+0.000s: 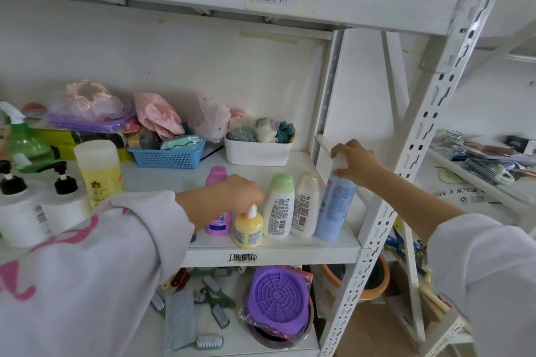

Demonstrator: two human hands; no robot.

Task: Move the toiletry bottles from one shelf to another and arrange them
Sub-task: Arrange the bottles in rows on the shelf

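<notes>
Several toiletry bottles stand in a row at the front right of the white middle shelf (319,243). From the left they are a pink bottle (216,179), a small yellow pump bottle (248,229), a green-capped white bottle (280,206), a cream bottle (304,206) and a tall blue spray can (333,208). My left hand (237,192) pinches the pump top of the yellow bottle, which stands on the shelf. My right hand (355,163) grips the white cap of the blue can, which tilts slightly.
At the left stand two white pump bottles (23,211), a yellow lotion bottle (98,171) and a green spray bottle (23,145). Behind are a blue basket (168,158) and a white bin (256,152). A purple basin (278,298) and brushes lie on the shelf below.
</notes>
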